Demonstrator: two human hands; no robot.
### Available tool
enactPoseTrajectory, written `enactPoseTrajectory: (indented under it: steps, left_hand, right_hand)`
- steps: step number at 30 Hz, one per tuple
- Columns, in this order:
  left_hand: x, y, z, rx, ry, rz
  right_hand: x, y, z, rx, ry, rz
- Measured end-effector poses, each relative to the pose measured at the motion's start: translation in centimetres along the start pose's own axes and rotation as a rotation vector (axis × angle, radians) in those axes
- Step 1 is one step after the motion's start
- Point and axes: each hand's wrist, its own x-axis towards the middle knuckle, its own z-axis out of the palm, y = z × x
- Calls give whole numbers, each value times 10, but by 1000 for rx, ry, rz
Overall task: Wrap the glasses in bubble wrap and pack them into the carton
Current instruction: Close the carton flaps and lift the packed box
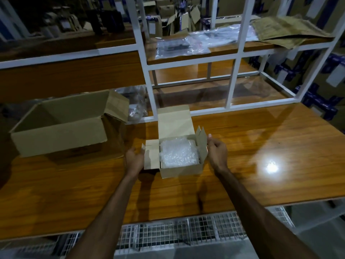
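Hands first: left hand (134, 159) sits w/ relaxed, released grip against the outer side of the carton's (180, 170) left flap (151, 159), fingers partly hidden behind the cardboard; right hand (217, 150) pinches the upright right flap (203, 144) btwn thumb and fingers, clasped on its edge. Carton stands open near the counter's (261, 146) middle, rear lid (175, 122) tilted up and back. Inside, a bubble wrap bundle (178, 153) fills the compartment nearly to the rim; glasses themselves can't be made out thru the wrap. Left of it, well apart, a larger open cardboard box (61, 128) lies w/ flaps out, interior dark, contents not visible. Behind, a white metal frame (237, 58) rises from the counter, carrying a wooden shelf w/ clear plastic bags (186, 43) and a brown paper sheet (285, 32). More crumpled plastic (137, 102) sits btwn big box and frame. Wire mesh (177, 234) runs below the counter's near edge. Background stacks of boxes are dim and blurred.
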Motion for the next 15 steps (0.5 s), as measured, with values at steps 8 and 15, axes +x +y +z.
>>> enactPoseTrajectory:
  steps: [8, 15]
  left_hand:
    - [-5, 11, 5, -429, -44, -254]
    - [-18, 26, 25, -345, 29, -136]
  right_hand:
    - [9, -4, 4, 2, -57, 33]
    - [10, -1, -4, 19, -78, 96]
